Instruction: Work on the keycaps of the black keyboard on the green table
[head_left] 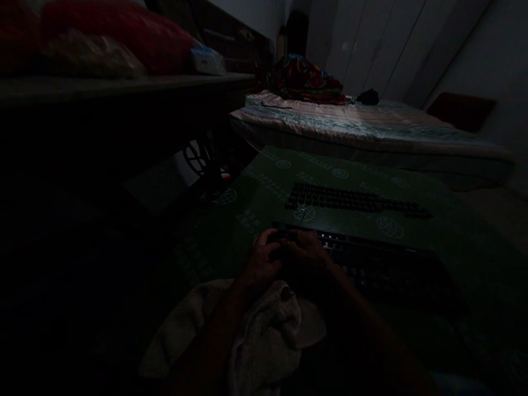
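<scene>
The room is very dark. My left hand (262, 261) and my right hand (307, 253) rest close together on the left end of a dark keyboard frame (371, 258) that lies on a green printed mat (264, 187). Both hands have fingers curled over the frame's edge; what they pinch is too dark to make out. A row of loose black keycaps (355, 199) is laid out on the mat just beyond the frame. A pale crumpled cloth (268, 330) lies under my forearms.
A mattress (371, 129) with a striped sheet sits behind the mat, with a colourful bundle of cloth (307, 80) on it. A dark table (124, 82) at the left carries red bags. A metal treadle wheel (198, 157) shows beneath it.
</scene>
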The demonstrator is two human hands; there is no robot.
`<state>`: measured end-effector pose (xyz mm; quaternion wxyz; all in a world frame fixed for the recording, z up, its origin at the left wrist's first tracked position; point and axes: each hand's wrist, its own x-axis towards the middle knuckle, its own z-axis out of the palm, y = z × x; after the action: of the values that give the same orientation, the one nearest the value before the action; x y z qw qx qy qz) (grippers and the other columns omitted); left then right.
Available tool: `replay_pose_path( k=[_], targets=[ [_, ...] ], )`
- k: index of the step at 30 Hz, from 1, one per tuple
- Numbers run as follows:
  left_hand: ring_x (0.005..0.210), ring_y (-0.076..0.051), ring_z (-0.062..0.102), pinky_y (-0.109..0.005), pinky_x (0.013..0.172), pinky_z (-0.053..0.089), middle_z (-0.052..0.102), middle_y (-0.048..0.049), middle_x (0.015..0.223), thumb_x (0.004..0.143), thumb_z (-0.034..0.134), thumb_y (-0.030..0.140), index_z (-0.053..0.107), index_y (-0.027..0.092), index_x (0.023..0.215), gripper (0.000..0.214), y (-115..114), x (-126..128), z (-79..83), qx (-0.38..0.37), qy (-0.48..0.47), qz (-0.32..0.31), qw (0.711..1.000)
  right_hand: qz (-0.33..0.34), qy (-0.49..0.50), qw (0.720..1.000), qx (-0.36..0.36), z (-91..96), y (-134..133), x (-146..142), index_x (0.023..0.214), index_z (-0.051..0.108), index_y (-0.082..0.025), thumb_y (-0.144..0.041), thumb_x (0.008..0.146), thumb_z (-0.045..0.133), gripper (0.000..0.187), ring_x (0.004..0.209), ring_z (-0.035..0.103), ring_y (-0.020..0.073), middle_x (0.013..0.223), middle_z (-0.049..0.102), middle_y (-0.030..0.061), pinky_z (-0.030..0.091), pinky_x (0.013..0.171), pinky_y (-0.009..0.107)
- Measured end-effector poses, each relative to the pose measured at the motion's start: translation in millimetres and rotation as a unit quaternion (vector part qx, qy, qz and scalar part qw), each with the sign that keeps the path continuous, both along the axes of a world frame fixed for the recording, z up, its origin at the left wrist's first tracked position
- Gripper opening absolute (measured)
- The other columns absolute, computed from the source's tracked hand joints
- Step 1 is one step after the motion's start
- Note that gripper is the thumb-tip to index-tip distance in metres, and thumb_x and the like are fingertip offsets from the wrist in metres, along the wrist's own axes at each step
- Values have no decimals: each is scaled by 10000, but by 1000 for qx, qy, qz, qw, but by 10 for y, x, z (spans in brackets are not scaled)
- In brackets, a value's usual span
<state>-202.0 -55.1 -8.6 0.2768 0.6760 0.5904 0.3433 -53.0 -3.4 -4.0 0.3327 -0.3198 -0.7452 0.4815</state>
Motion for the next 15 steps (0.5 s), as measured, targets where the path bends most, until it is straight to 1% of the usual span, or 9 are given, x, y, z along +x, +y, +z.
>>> replay_pose_path(
  k=[5, 8, 10, 11, 13, 15],
  targets=[
    [1198, -253, 400, -380, 1008, 352, 421, -65, 1295, 693, 551, 195, 666, 190, 905, 242, 6, 14, -3, -2, -23, 14, 1000, -13, 56, 997, -59, -63, 22, -1, 851, 622, -154, -361, 823, 487, 248, 668, 570, 135, 762, 635, 28, 434, 569, 217],
    [1218, -253, 374, -398, 1029, 319, 455, -60, 1281, 694, 542, 183, 664, 190, 881, 223, 4, 24, 30, 14, -16, 26, 999, -14, 121, 987, -109, -60, 5, -16, 833, 599, -155, -375, 805, 512, 238, 642, 561, 123, 751, 627, 25, 441, 563, 216],
    [1232, -252, 353, -414, 1044, 290, 503, -49, 1241, 695, 544, 177, 660, 201, 870, 211, -3, 24, 59, 37, -9, 30, 999, -17, 146, 981, -128, -37, -8, -19, 801, 587, -153, -385, 793, 531, 239, 623, 548, 111, 729, 613, 18, 439, 554, 209],
    [1224, -247, 364, -416, 1044, 288, 535, -45, 1205, 699, 545, 177, 657, 206, 876, 212, -10, 22, 71, 46, -10, 28, 998, -19, 145, 981, -130, -20, -12, -15, 780, 584, -150, -390, 785, 543, 243, 611, 541, 105, 712, 605, 13, 434, 545, 203],
    [1154, -230, 441, -404, 1018, 323, 595, -41, 1109, 714, 545, 192, 649, 212, 900, 213, -27, 18, 94, 50, -22, 23, 998, -18, 137, 982, -125, 23, -17, -1, 753, 584, -142, -399, 771, 560, 259, 591, 528, 96, 684, 589, 5, 424, 528, 194],
    [1048, -214, 526, -374, 961, 384, 632, -37, 1027, 730, 547, 230, 645, 211, 918, 213, -46, 17, 115, 27, -44, 29, 998, -14, 132, 984, -121, 70, -21, 14, 751, 590, -135, -401, 764, 567, 267, 573, 522, 88, 666, 580, -1, 417, 514, 187]
  ],
)
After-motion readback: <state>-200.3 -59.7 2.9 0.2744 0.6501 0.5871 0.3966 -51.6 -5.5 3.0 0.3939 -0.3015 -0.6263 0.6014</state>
